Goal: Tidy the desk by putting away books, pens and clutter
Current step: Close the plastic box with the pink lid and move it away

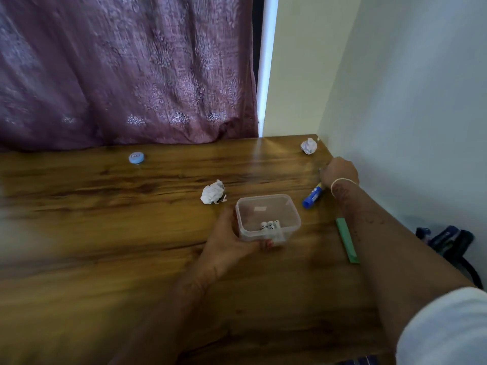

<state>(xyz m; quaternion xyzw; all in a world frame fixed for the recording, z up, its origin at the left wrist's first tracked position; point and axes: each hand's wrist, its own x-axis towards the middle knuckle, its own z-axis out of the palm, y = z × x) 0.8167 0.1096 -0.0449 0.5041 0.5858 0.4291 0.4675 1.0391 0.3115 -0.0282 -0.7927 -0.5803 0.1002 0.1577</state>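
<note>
Clutter tub [268, 206], clear plastic, clasped along its near wall by left hand [229, 241], small white pieces [270, 225] inside. Right hand [341, 172] far out by the wall, fingers hidden, grip not discernible; blue marker [313, 196] just beside its wrist, green ruler [346, 241] beside forearm. Risks sweeping marker or ruler off desk [105, 206] with forearm; risks tipping tub if left-hand hold slips.

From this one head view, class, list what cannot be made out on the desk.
Head view:
- right hand: fingers hidden behind its own back; grip on blue marker unclear.
- small white pieces in clear container: too small and blurred to identify.
- blue lid: label too small to read.
</note>
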